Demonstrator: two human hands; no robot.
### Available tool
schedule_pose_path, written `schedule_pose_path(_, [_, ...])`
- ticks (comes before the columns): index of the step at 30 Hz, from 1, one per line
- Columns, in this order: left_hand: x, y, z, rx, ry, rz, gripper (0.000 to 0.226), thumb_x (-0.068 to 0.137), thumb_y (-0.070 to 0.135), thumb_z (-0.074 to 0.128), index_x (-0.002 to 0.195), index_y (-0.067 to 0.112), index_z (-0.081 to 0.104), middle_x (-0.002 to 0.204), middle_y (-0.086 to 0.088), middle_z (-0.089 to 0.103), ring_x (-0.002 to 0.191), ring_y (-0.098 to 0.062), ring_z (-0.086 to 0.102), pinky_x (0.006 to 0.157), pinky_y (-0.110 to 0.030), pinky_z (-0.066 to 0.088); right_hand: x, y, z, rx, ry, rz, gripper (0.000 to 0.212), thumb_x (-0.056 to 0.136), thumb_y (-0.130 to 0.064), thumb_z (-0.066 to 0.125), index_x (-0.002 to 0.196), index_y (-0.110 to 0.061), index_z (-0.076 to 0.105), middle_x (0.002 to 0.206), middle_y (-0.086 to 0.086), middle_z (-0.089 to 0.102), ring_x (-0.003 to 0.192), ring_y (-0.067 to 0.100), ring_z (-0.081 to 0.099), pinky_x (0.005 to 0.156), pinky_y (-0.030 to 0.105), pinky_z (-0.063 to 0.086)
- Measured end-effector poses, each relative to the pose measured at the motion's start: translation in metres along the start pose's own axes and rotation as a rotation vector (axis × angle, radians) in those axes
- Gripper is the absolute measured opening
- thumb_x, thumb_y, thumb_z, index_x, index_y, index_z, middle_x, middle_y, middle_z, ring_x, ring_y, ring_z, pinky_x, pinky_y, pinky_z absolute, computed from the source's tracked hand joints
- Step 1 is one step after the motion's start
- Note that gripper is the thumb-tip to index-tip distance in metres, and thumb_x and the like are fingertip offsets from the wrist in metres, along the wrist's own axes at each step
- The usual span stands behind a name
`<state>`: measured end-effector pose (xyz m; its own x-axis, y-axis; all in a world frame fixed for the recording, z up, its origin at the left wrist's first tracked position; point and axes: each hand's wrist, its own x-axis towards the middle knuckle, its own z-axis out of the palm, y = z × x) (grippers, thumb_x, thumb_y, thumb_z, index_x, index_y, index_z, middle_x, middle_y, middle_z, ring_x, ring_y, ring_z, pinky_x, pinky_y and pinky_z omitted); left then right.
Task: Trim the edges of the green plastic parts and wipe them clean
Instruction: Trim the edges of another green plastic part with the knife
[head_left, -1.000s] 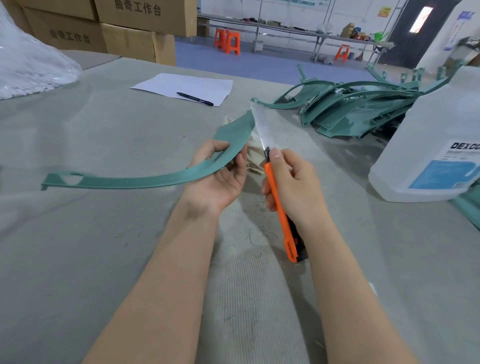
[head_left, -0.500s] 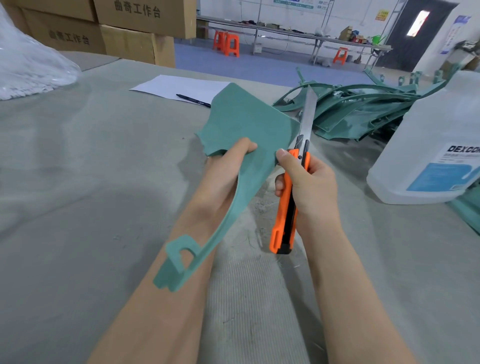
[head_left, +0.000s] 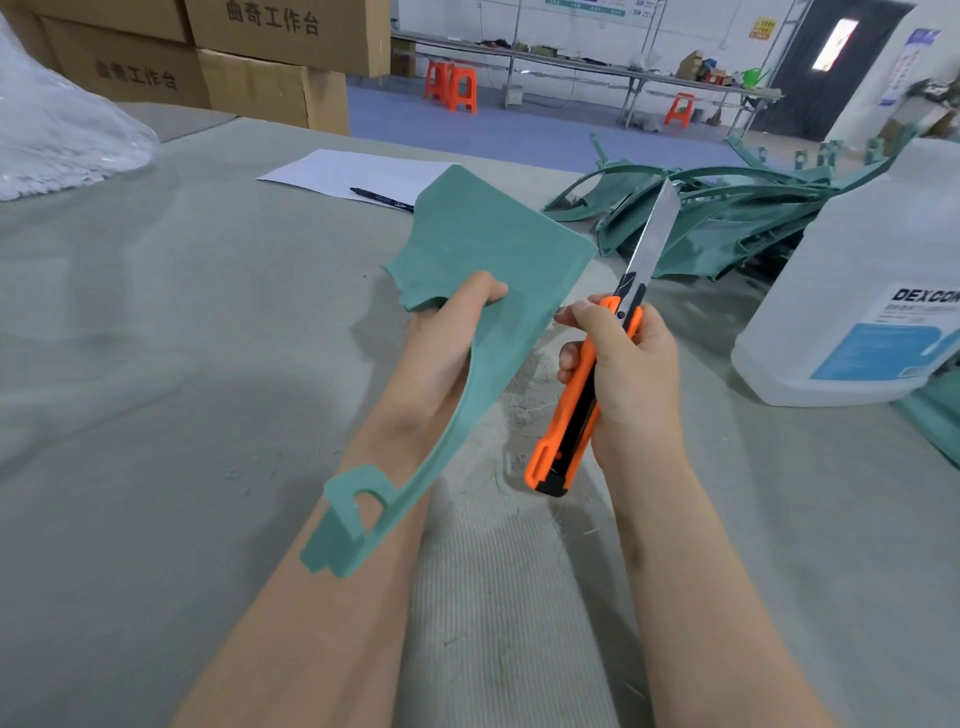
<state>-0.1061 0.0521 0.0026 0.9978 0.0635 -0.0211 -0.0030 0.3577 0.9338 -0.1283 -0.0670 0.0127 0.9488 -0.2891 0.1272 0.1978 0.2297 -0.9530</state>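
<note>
My left hand (head_left: 447, 343) grips a green plastic part (head_left: 488, 244) above the table, thumb on its front face. The part's broad flat end points away from me and its thin arm with a hooked tab runs back over my left forearm. My right hand (head_left: 628, 374) holds an orange utility knife (head_left: 582, 400) upright, its long blade extended and pointing up and away, just right of the part's edge. The blade does not touch the part. A pile of more green parts (head_left: 727, 208) lies at the back right.
A large translucent jug with a blue label (head_left: 852, 312) stands at the right. A white sheet of paper (head_left: 353, 171) with a black pen (head_left: 382, 200) lies beyond the part. A clear plastic bag (head_left: 57, 130) sits at the far left, cardboard boxes (head_left: 260, 67) behind. Thin shavings litter the felt-covered table (head_left: 156, 364).
A second ago the part lay sideways with its arm out to the left; my left hand turned it end-up, arm toward me. The knife swung from blade on the part to upright beside it.
</note>
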Motion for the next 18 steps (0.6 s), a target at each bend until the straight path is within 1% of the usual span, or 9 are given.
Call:
schedule_pose_path(4, [-0.0009,0.0015,-0.0014,0.005,-0.011,0.017,0.015,0.072,0.033,0.061,0.078,0.019,0.058,0.075,0.004,0.059,0.070,-0.013,0.055,0.067,-0.026,0.045,-0.0008,0.0003,0.0014,-0.049,-0.003,-0.034,0.018,0.087,-0.001,0.062,0.084,-0.015,0.050,0.070,0.005,0.059,0.044,0.012,0.048,0.044,0.022,0.043])
schedule_pose_path(6, [-0.0009,0.0021,-0.0019,0.003,-0.009,0.019,0.015,0.075,0.031,0.060,0.078,0.017,0.057,0.074,0.005,0.057,0.067,-0.012,0.054,0.064,-0.024,0.045,-0.0001,0.0005,0.0009,-0.063,0.024,-0.040,0.020,0.085,0.000,0.063,0.083,-0.015,0.050,0.066,0.002,0.056,0.044,0.011,0.048,0.045,0.022,0.043])
schedule_pose_path(8, [-0.0009,0.0027,-0.0005,-0.077,-0.022,0.026,0.008,0.083,0.021,0.057,0.081,0.015,0.051,0.072,0.004,0.052,0.062,-0.010,0.051,0.056,-0.020,0.045,0.0010,0.0003,-0.0001,-0.068,0.051,-0.030,0.021,0.084,0.000,0.064,0.083,-0.015,0.050,0.066,0.000,0.055,0.043,0.011,0.048,0.045,0.022,0.043])
schedule_pose_path(10, [-0.0013,0.0044,0.0008,-0.162,-0.023,0.030,0.010,0.086,0.012,0.054,0.082,0.018,0.048,0.072,0.004,0.049,0.060,-0.009,0.049,0.052,-0.018,0.043,0.0017,0.0003,-0.0009,-0.056,0.064,-0.012,0.020,0.084,-0.001,0.064,0.084,-0.015,0.051,0.070,0.002,0.057,0.043,0.011,0.048,0.045,0.023,0.044])
schedule_pose_path(12, [-0.0021,0.0047,0.0021,-0.168,-0.025,0.038,0.010,0.087,0.010,0.053,0.087,0.017,0.046,0.073,0.002,0.047,0.060,-0.009,0.047,0.051,-0.017,0.042,0.0012,0.0012,-0.0006,-0.050,0.037,0.001,0.015,0.087,-0.006,0.064,0.085,-0.015,0.052,0.074,0.004,0.062,0.045,0.011,0.050,0.046,0.023,0.045])
schedule_pose_path(13, [-0.0032,0.0044,0.0028,-0.148,-0.031,0.044,0.010,0.087,0.010,0.053,0.089,0.016,0.045,0.075,0.001,0.046,0.060,-0.009,0.047,0.050,-0.016,0.041,0.0007,0.0022,0.0002,-0.057,0.016,0.001,0.014,0.088,-0.009,0.064,0.086,-0.015,0.052,0.076,0.006,0.061,0.046,0.011,0.050,0.046,0.023,0.045])
schedule_pose_path(15, [-0.0047,0.0041,0.0044,-0.111,-0.028,0.048,0.010,0.086,0.011,0.053,0.093,0.015,0.047,0.081,-0.004,0.047,0.066,-0.012,0.047,0.050,-0.015,0.041,-0.0001,0.0043,0.0020,-0.078,-0.016,-0.008,0.014,0.089,-0.011,0.064,0.086,-0.014,0.051,0.074,0.007,0.055,0.046,0.011,0.050,0.045,0.022,0.044])
schedule_pose_path(18, [-0.0049,0.0046,0.0053,-0.090,-0.002,0.043,0.007,0.087,0.012,0.053,0.092,0.015,0.051,0.084,-0.004,0.049,0.071,-0.013,0.048,0.050,-0.015,0.042,0.0001,0.0061,0.0037,-0.092,-0.025,-0.035,0.016,0.089,-0.006,0.062,0.085,-0.015,0.050,0.068,0.001,0.049,0.044,0.011,0.048,0.045,0.022,0.042])
